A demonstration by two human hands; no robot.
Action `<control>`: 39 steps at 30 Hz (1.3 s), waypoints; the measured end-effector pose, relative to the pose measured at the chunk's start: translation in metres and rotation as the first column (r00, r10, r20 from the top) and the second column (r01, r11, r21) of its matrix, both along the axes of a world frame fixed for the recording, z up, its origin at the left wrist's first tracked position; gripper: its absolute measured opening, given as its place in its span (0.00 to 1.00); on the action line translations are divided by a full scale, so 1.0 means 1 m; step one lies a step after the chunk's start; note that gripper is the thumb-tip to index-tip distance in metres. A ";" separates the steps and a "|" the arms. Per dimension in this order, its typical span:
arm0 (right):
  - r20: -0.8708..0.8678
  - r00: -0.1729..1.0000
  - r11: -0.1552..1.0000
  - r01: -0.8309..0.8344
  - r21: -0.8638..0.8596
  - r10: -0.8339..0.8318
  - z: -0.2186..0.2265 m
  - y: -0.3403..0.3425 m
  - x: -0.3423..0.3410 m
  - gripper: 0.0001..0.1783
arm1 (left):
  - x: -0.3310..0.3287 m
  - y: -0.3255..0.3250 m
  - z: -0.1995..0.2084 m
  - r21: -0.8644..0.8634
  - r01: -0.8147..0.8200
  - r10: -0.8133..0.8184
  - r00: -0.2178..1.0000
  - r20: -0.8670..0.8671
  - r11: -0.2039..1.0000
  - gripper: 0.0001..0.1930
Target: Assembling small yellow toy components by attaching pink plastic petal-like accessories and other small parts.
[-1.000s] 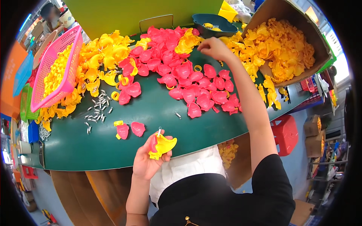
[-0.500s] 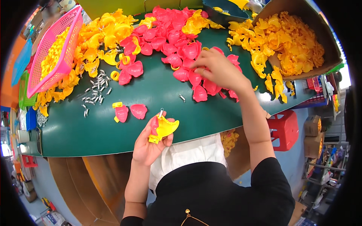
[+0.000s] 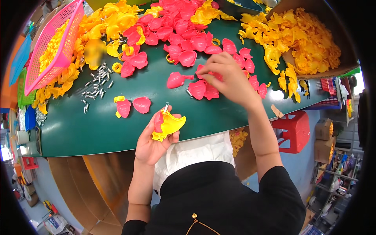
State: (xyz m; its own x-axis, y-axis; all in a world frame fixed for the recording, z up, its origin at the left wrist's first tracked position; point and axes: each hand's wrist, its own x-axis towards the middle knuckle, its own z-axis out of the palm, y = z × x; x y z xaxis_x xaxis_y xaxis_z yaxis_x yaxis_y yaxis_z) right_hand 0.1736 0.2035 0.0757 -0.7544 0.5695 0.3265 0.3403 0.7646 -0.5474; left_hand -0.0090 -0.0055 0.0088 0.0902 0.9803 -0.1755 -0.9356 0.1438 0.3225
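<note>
My left hand (image 3: 150,145) is closed around a yellow curved plastic part (image 3: 172,124) with a pink shell (image 3: 158,122) set against it. A small metal spring (image 3: 166,107) sticks up from the top of this piece. Over the near edge of a heap of pink plastic shells (image 3: 187,58), my right hand (image 3: 229,76) has its fingers curled and pinched at a pink shell (image 3: 200,70), partly hidden by the fingers. Loose pink shells (image 3: 197,89) lie just below that hand, and another metal spring (image 3: 188,93) sits beside them.
Metal springs (image 3: 102,74) lie scattered at left on the green table (image 3: 141,133). Yellow parts (image 3: 113,19) are heaped behind them, beside a pink basket (image 3: 55,70). A cardboard box (image 3: 348,62) of yellow pieces stands at right. Two pink shells (image 3: 141,105) lie near my left hand.
My right hand has come nearer, and several pink shells have shifted toward me from the heap. The left hand keeps its hold on the yellow part. The view has tilted slightly.
</note>
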 end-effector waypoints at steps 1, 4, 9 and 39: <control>0.023 1.000 0.998 0.017 0.059 -0.018 -0.005 -0.001 -0.008 0.07 | 0.001 0.001 0.000 -0.004 -0.001 0.001 1.000 0.004 1.000 0.31; 0.044 0.997 0.980 0.053 0.191 -0.062 -0.021 -0.001 -0.029 0.07 | 0.001 0.001 -0.002 0.028 -0.002 0.002 1.000 0.013 1.000 0.30; 0.137 0.990 0.951 0.002 0.308 -0.046 -0.028 0.011 -0.035 0.07 | 0.003 0.001 0.000 0.008 -0.006 0.005 1.000 0.025 1.000 0.30; -0.237 0.957 0.980 0.137 -0.142 -0.168 -0.040 -0.104 -0.015 0.08 | 0.006 -0.016 0.025 -0.077 -0.145 0.106 0.921 -0.375 0.986 0.25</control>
